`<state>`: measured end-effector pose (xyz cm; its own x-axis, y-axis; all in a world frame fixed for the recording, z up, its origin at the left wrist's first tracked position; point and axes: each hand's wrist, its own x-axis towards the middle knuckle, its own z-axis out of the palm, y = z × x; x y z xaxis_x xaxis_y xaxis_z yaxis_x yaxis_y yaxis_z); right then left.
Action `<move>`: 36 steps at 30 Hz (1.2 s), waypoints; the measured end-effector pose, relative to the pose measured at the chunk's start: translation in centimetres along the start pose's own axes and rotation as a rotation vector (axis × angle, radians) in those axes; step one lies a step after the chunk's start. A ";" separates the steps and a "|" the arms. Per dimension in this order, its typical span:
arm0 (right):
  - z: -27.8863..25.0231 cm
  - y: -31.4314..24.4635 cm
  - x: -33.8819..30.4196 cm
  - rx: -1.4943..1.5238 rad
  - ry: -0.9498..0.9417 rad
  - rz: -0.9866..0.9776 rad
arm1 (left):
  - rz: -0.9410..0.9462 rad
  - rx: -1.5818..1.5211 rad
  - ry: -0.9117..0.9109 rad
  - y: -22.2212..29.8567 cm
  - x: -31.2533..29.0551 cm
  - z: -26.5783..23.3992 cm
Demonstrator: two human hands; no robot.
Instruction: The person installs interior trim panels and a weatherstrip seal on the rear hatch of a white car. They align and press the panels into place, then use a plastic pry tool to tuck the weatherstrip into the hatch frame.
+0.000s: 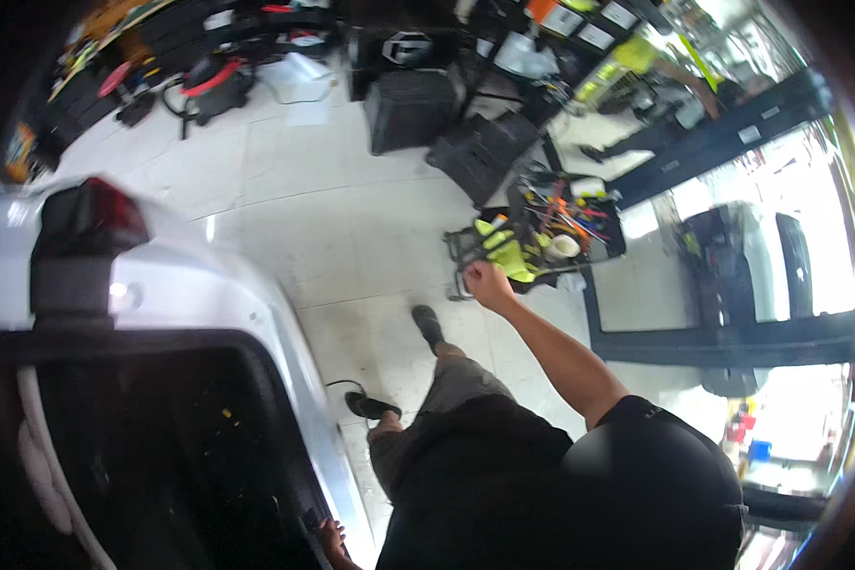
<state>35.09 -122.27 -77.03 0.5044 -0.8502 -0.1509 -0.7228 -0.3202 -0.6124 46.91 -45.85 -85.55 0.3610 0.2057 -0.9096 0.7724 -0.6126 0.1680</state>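
Neither my left hand nor my right hand shows in the head view. Below me stands another person in a black shirt (579, 484) and grey trousers. That person's raised hand (487, 283) is closed on the handle of a black tool cart (465, 249). The cart carries several hand tools, a yellow-green cloth (508, 255) and a roll of tape (562, 247). A second hand (331, 540), apparently the same person's, rests on the rim of a silver car's open boot (285, 380) at the lower edge.
The silver car's red tail light (95, 214) is at the left. Black cases (413, 109) and a red and black vacuum (214, 85) stand on the pale floor behind. A black lift frame (722, 337) and another vehicle (769, 266) are at the right. A cable (347, 385) lies by the person's shoe.
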 end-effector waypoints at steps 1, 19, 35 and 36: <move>-0.7 1.8 1.0 -0.030 0.067 0.011 | -0.018 0.011 0.061 0.6 -1.1 0.2; -21.9 27.8 9.3 -0.113 0.180 0.346 | 0.651 0.622 -0.364 41.7 -16.8 38.4; -19.8 27.7 13.9 -0.608 -0.550 0.112 | 0.831 0.734 -0.301 44.5 -20.5 43.0; -19.7 27.9 13.9 -0.616 -0.564 0.119 | 0.824 0.761 -0.287 44.0 -21.1 43.2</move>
<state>12.67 -151.23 -80.96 0.4505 -0.6089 -0.6529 -0.8321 -0.5514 -0.0599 50.71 -110.11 -75.38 0.4012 -0.5905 -0.7002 -0.1916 -0.8017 0.5662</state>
